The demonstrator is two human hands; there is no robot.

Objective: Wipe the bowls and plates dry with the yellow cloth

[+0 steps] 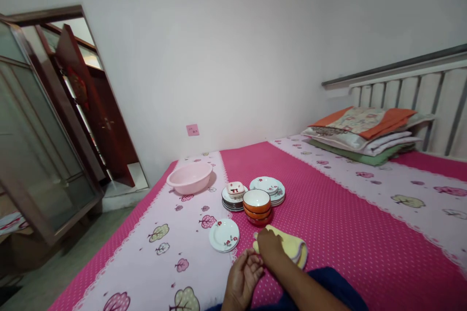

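Note:
Palm up, my left hand [243, 274] rests over the bedspread with its fingers loosely curled and apart, and I see nothing in it. My right hand [269, 247] grips the left part of a folded yellow cloth [292, 246] with a darker edging; its fingertips are partly hidden. Just beyond the cloth stands a stack of orange bowls [257, 210], white inside. To the left of my hands lie white plates with red flowers [223, 235], stacked.
Behind the bowls are a stack of dark-rimmed plates [230, 204] with a small square dish [235, 189] on top, and flowered white plates [268, 185]. A pink basin [190, 178] sits farther left. Folded bedding [365, 131] lies at the right on the pink bedspread [328, 214].

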